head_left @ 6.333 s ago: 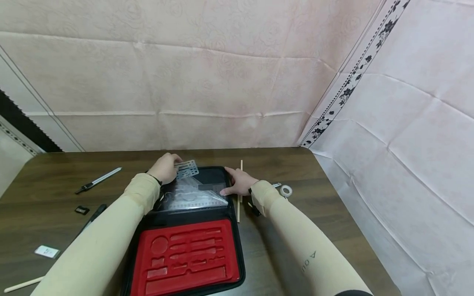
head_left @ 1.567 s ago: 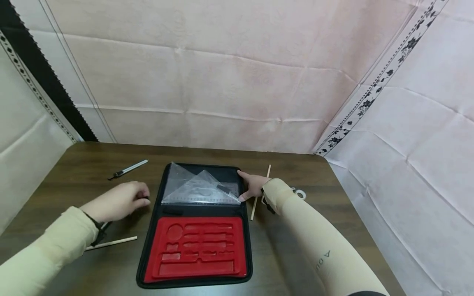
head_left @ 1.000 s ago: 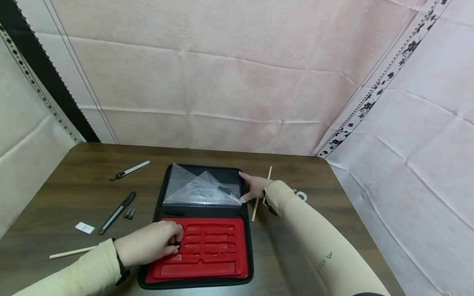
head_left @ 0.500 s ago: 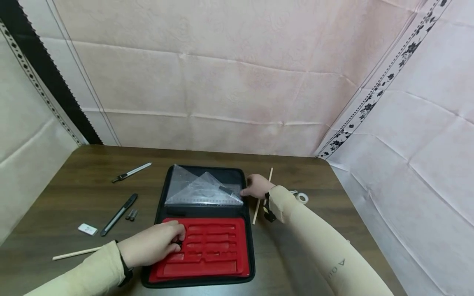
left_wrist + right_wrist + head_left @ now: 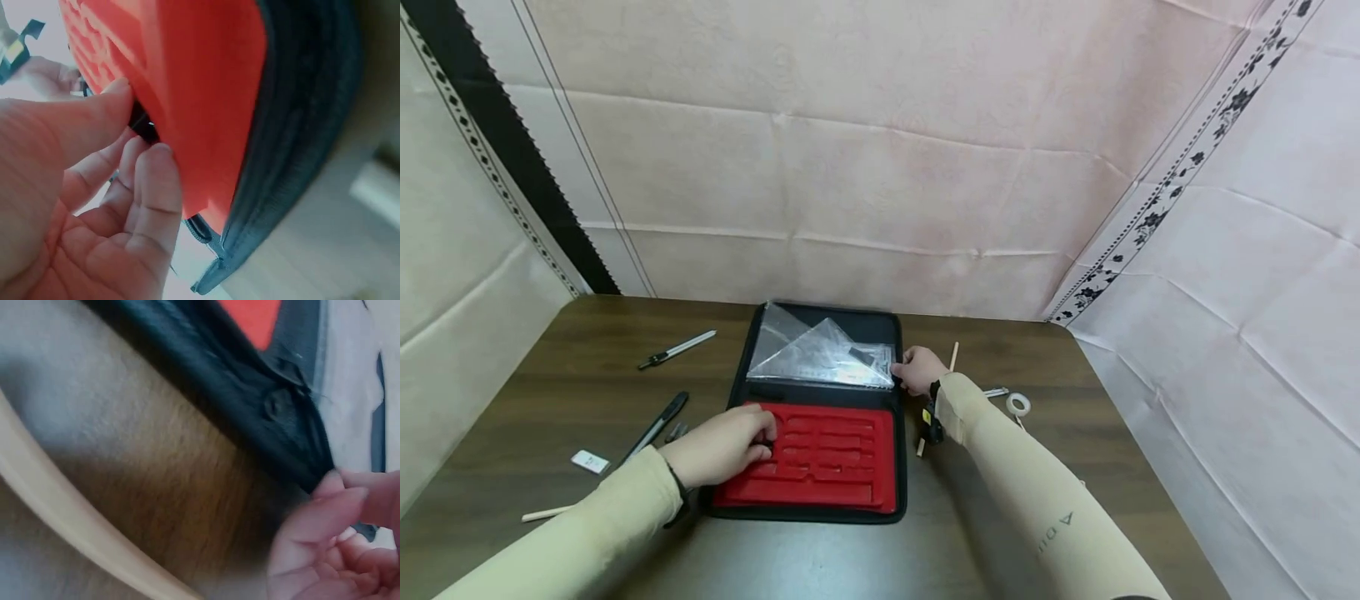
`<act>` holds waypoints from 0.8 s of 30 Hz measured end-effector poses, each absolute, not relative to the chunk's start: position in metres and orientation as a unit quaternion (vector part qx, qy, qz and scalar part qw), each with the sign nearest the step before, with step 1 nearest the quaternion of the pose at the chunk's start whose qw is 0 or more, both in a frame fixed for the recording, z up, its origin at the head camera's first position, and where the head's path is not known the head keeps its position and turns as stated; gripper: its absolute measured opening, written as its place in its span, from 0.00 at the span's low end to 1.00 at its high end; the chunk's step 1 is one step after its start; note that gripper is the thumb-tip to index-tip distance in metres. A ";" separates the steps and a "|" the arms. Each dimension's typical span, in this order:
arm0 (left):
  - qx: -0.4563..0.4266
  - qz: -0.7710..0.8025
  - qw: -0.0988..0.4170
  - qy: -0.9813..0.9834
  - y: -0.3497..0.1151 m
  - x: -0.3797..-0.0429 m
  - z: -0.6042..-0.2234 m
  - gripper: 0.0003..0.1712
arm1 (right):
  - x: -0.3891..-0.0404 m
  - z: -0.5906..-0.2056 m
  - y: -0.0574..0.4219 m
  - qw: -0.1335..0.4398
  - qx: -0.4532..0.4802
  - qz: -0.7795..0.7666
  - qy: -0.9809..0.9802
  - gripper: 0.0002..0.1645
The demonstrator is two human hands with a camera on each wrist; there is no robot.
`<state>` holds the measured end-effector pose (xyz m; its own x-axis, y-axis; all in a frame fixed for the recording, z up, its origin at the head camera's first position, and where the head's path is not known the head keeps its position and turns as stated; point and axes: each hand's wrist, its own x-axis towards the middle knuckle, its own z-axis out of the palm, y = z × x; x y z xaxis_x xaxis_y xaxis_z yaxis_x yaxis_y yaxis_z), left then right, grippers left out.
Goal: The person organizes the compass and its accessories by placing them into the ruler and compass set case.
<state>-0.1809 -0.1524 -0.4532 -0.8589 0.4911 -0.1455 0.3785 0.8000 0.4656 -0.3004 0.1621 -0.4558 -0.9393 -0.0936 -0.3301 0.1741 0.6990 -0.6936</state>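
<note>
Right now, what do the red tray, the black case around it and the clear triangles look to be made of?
The red tray: probably moulded plastic, mostly matte, judging by its rounded recesses. The black case: perhaps fabric or imitation leather, since the left wrist view shows a textured, dull edge; I can't tell which. The clear triangles: likely glossy plastic, see-through with glints.

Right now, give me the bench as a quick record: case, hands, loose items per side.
Case: black case, open
Near half: red tray with molded recesses
Far half: clear plastic triangles, overlapping
Left hand: left hand pinches a small dark object at the tray; identity unclear
Right hand: right hand pinches the case's edge
Loose, left: silver-and-black tool, dark slim tool, white block, pale stick
Loose, right: white ring, second stick
</note>
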 end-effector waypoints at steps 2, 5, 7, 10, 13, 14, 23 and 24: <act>0.221 0.223 0.129 0.940 -0.152 -0.187 -0.454 0.10 | -0.299 -0.453 0.160 0.163 0.015 -0.376 0.912 0.13; 0.213 0.228 0.134 0.941 -0.147 -0.193 -0.454 0.10 | -0.301 -0.452 0.158 0.151 0.007 -0.358 0.921 0.21; 0.210 0.229 0.133 0.941 -0.142 -0.196 -0.455 0.10 | -0.305 -0.455 0.159 0.140 0.010 -0.356 0.924 0.25; 0.204 0.230 0.133 0.942 -0.134 -0.199 -0.455 0.10 | -0.313 -0.460 0.164 0.128 0.012 -0.352 0.927 0.27; 0.211 0.235 0.137 0.939 -0.131 -0.202 -0.455 0.10 | -0.317 -0.465 0.169 0.135 -0.003 -0.347 0.928 0.31; 0.211 0.240 0.144 0.937 -0.131 -0.203 -0.455 0.09 | -0.317 -0.466 0.170 0.139 -0.012 -0.343 0.929 0.32; 0.200 0.249 0.195 0.927 -0.136 -0.209 -0.443 0.07 | -0.320 -0.467 0.167 0.161 -0.060 -0.281 0.944 0.38; 0.203 0.243 0.195 0.928 -0.135 -0.208 -0.443 0.07 | -0.320 -0.467 0.167 0.162 -0.060 -0.281 0.944 0.38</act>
